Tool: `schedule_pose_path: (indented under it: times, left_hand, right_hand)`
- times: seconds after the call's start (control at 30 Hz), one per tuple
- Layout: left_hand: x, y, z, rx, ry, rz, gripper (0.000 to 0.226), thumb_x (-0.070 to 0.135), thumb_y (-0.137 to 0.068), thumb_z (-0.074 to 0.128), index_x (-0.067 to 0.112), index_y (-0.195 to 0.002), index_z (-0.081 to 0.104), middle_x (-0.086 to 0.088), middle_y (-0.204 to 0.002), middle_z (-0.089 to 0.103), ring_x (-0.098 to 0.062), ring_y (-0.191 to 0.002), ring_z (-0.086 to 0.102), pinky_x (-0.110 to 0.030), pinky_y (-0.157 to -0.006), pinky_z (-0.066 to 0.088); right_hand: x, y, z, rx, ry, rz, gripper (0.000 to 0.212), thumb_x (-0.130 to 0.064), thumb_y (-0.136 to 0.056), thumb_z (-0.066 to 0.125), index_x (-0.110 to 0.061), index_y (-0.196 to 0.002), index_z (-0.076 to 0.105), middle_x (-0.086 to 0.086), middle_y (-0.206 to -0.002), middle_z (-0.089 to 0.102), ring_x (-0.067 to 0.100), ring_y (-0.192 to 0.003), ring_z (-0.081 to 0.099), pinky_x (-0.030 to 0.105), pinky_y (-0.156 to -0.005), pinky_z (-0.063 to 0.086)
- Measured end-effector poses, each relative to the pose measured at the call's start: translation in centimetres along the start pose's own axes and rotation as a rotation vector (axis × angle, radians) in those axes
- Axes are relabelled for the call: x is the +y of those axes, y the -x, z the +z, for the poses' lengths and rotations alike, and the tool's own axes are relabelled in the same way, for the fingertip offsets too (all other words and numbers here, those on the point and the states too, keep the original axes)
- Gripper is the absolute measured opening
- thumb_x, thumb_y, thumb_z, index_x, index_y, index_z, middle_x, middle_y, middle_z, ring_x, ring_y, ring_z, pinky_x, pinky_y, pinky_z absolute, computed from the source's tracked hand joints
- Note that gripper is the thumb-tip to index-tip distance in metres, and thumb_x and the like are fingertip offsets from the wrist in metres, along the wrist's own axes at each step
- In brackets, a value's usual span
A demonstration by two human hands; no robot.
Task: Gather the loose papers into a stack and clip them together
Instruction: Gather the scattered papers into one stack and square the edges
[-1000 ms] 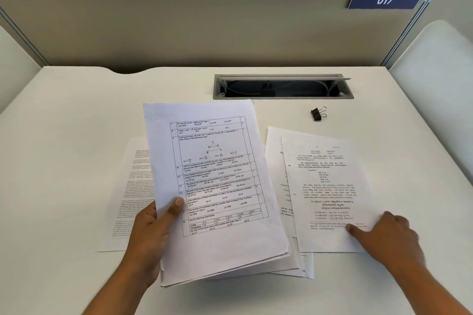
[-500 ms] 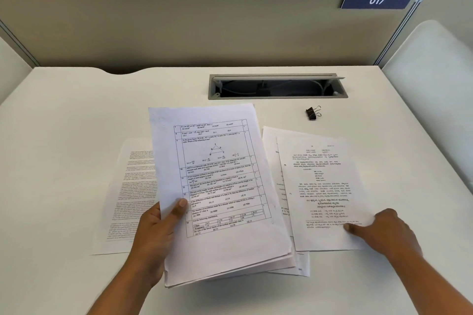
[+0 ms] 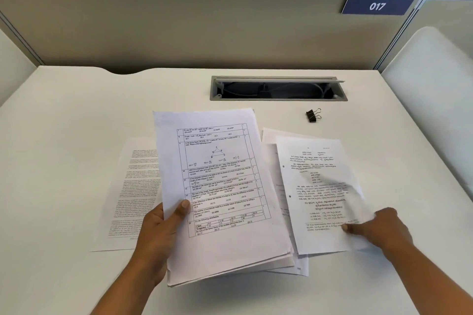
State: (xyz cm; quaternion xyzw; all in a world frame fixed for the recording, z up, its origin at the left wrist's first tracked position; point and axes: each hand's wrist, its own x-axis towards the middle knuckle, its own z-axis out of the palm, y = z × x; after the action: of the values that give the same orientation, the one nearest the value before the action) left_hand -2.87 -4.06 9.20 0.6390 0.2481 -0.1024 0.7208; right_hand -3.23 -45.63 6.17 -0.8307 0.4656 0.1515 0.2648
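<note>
Desk (image 3: 76,123) under stack (image 3: 225,212), sheet (image 3: 314,186), binder clip (image 3: 312,115)

A white worktop (image 3: 76,115) has an open grey cable tray (image 3: 278,89) sunk near its back edge. Behind it stands a beige partition (image 3: 179,28) bearing a blue "017" sign (image 3: 377,5).

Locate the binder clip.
In the head view, the binder clip lies right of centre on the desk, between the cable slot and the right-hand papers.
</note>
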Motion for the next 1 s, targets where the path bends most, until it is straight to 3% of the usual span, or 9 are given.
schedule_pose_path:
  times: [0.1,0.2,0.27,0.43,0.53,0.63,0.73,0.83,1.0]
  left_hand:
    - [0.1,0.1,-0.3,0.014,0.001,0.004,0.021,0.024,-0.095,0.066,0.014,-0.111,0.074,-0.004,-0.100,0.081,-0.027,-0.088,0.079,-0.040,-0.078,0.060]
    - [0.2,0.1,-0.7,0.033,-0.003,0.008,0.022,0.025,-0.094,0.066,0.014,-0.111,0.074,-0.004,-0.102,0.081,-0.028,-0.090,0.078,-0.041,-0.081,0.060]
    - [0.3,0.2,-1.0,0.046,0.001,0.012,0.021,0.025,-0.094,0.067,0.014,-0.110,0.074,-0.003,-0.101,0.081,-0.027,-0.089,0.078,-0.040,-0.078,0.060]
    - [0.4,0.1,-1.5,0.066,0.009,0.015,0.022,0.024,-0.094,0.066,0.013,-0.112,0.074,-0.003,-0.102,0.081,-0.028,-0.093,0.077,-0.039,-0.079,0.059]
    - [0.4,-0.1,-1.6,0.072,0.009,0.012,0.022,0.025,-0.094,0.067,0.014,-0.112,0.074,-0.003,-0.103,0.081,-0.028,-0.094,0.077,-0.041,-0.082,0.059]
    - [0.5,-0.3,-1.7,0.077,0.005,0.020,0.022,0.025,-0.094,0.067,0.016,-0.112,0.074,-0.001,-0.103,0.081,-0.027,-0.094,0.077,-0.040,-0.080,0.059]
    - [0.7,-0.6,-1.6,0.076,0.002,0.023,0.020,0.026,-0.094,0.067,0.017,-0.111,0.075,0.001,-0.102,0.081,-0.026,-0.093,0.077,-0.039,-0.077,0.059]
    - [0.9,-0.7,-1.4,0.070,-0.002,0.028,0.018,0.026,-0.094,0.067,0.019,-0.109,0.075,0.002,-0.098,0.082,-0.021,-0.086,0.079,-0.035,-0.071,0.059]
    - [1.3,-0.6,-0.7,0.033,0.000,0.034,0.014,0.022,-0.096,0.065,0.020,-0.106,0.074,0.003,-0.096,0.082,-0.016,-0.081,0.079,-0.031,-0.067,0.059]
  right_hand:
    - [0.2,0.3,0.0,0.032,-0.062,-0.016,0.096,-0.037,-0.052,0.096,-0.003,-0.128,0.048,0.020,-0.118,0.064,0.040,-0.108,0.060,0.037,-0.074,0.044]
    - [0.6,0.6,-0.3,0.108,-0.117,-0.099,0.059,-0.043,-0.068,0.085,-0.005,-0.107,0.063,0.014,-0.095,0.067,0.039,-0.088,0.063,0.044,-0.075,0.053]
    - [0.7,1.1,-0.7,0.133,-0.180,-0.135,0.040,-0.038,-0.079,0.078,-0.005,-0.097,0.064,0.015,-0.091,0.065,0.040,-0.085,0.062,0.046,-0.076,0.054]
    - [1.2,2.0,-1.8,0.102,-0.362,-0.233,0.016,-0.022,-0.090,0.069,-0.008,-0.084,0.064,0.009,-0.076,0.064,0.026,-0.059,0.052,0.030,-0.055,0.038]
    - [1.3,2.6,-2.1,0.088,-0.425,-0.240,0.012,-0.014,-0.092,0.064,-0.002,-0.091,0.066,0.017,-0.079,0.067,0.024,-0.055,0.049,0.030,-0.056,0.037]
    - [1.3,3.2,-2.1,0.090,-0.512,-0.249,0.013,-0.016,-0.093,0.063,-0.005,-0.099,0.068,0.018,-0.077,0.067,0.030,-0.059,0.050,0.035,-0.066,0.044]
    - [1.0,4.2,-2.5,0.017,-0.668,-0.261,0.018,-0.014,-0.096,0.061,-0.001,-0.108,0.066,0.015,-0.078,0.059,0.028,-0.063,0.050,0.029,-0.060,0.046]
    - [0.4,5.9,-2.7,-0.080,-0.854,-0.258,0.018,-0.016,-0.098,0.057,-0.007,-0.113,0.063,0.006,-0.077,0.054,0.018,-0.064,0.046,0.015,-0.043,0.047]
    - [-1.5,9.2,-1.5,-0.224,-0.914,-0.350,0.013,-0.015,-0.098,0.054,-0.016,-0.095,0.067,-0.017,-0.068,0.073,0.011,-0.077,0.057,0.024,-0.062,0.050]
